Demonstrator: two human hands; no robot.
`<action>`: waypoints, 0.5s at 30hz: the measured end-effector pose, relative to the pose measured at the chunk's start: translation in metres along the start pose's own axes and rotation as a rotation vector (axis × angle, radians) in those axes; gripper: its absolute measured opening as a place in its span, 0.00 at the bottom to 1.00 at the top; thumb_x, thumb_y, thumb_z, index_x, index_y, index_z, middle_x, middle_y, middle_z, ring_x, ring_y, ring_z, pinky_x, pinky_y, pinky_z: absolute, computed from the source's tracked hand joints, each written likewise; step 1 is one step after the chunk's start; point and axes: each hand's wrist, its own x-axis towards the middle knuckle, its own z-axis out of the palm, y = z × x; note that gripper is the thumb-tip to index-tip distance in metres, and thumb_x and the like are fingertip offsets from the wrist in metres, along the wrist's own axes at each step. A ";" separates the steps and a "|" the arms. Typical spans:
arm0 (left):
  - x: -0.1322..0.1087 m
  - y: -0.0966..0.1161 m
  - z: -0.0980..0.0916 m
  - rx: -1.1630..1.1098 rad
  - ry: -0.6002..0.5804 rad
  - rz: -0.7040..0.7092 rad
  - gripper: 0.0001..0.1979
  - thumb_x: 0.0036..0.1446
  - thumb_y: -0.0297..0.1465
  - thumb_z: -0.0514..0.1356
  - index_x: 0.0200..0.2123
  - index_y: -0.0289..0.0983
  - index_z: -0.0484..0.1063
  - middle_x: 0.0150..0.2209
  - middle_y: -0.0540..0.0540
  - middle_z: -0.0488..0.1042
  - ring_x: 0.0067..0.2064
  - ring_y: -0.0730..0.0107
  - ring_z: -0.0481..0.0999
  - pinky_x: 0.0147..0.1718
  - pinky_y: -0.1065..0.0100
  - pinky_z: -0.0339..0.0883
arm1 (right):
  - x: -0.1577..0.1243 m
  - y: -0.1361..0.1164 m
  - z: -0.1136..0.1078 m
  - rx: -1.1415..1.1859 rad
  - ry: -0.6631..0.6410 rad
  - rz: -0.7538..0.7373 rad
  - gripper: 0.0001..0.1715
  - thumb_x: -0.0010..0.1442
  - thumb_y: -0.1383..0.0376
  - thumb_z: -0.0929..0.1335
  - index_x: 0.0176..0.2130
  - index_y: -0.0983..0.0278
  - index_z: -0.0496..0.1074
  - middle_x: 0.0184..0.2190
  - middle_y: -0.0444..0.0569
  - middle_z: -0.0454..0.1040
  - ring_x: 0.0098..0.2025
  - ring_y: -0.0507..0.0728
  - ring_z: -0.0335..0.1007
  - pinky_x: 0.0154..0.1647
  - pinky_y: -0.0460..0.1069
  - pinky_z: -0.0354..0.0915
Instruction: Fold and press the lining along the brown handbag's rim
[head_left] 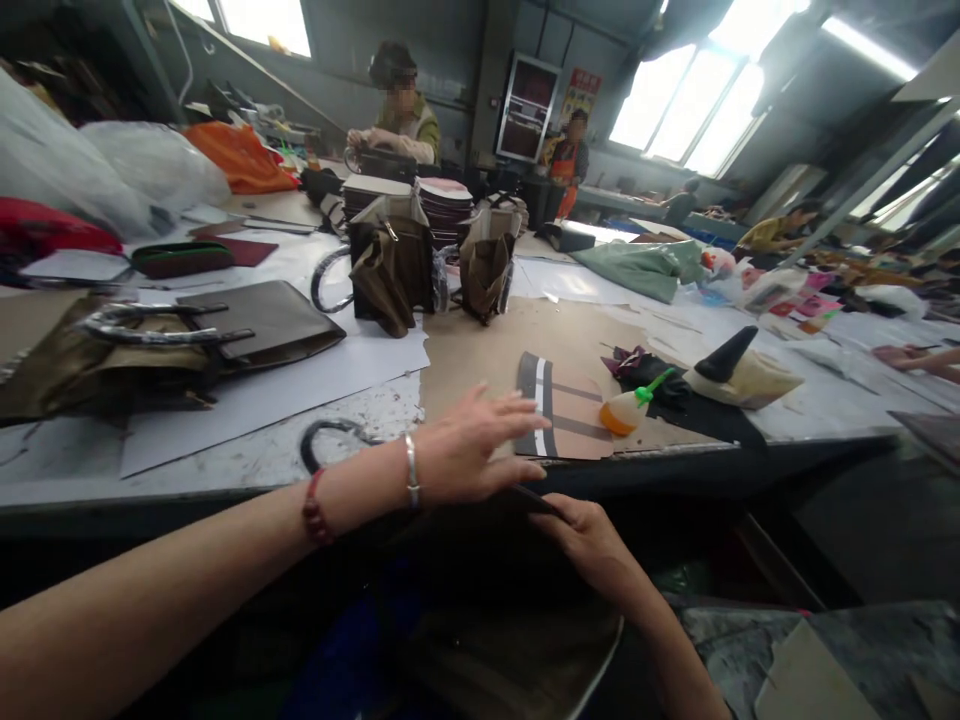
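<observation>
A dark brown bag (517,650) lies across my lap, below the table edge. My right hand (589,540) is closed on the bag's upper rim, thumb on top. Over the bag's top, my left hand (480,440) is stretched out with its fingers apart, holding nothing. Just beyond those fingertips lies a brown panel (581,405) with dark straps and a white strip. To its right, a squeeze bottle (626,408) with orange liquid and a green nozzle leans on its side. A black curved handle (319,440) shows behind my left forearm.
Upright brown bags (394,260) stand mid-table before stacked pieces. At left lie a flat brown bag (266,320) and another with a wrapped handle (150,320). A black-handled tool (731,355) rests on a pale block at right. A co-worker (397,120) sits across the table.
</observation>
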 end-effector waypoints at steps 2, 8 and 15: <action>-0.016 -0.003 -0.020 0.047 0.298 -0.046 0.28 0.53 0.41 0.54 0.55 0.37 0.55 0.58 0.42 0.54 0.59 0.59 0.52 0.58 0.53 0.36 | -0.017 0.011 -0.004 0.223 0.053 0.117 0.14 0.54 0.57 0.65 0.30 0.66 0.71 0.25 0.45 0.71 0.29 0.55 0.65 0.28 0.46 0.60; -0.069 -0.050 -0.008 -0.401 0.414 -0.468 0.37 0.50 0.48 0.53 0.58 0.34 0.46 0.60 0.39 0.50 0.59 0.57 0.52 0.56 0.59 0.47 | -0.055 0.038 -0.001 0.839 0.330 0.243 0.18 0.49 0.57 0.70 0.38 0.64 0.70 0.34 0.48 0.74 0.38 0.59 0.69 0.39 0.51 0.64; -0.068 -0.046 0.032 -0.858 0.104 -0.456 0.33 0.47 0.44 0.57 0.54 0.35 0.56 0.51 0.41 0.66 0.52 0.58 0.64 0.50 0.64 0.59 | -0.031 0.039 0.030 0.790 0.582 0.169 0.26 0.51 0.47 0.64 0.43 0.61 0.69 0.38 0.49 0.73 0.41 0.60 0.68 0.40 0.52 0.65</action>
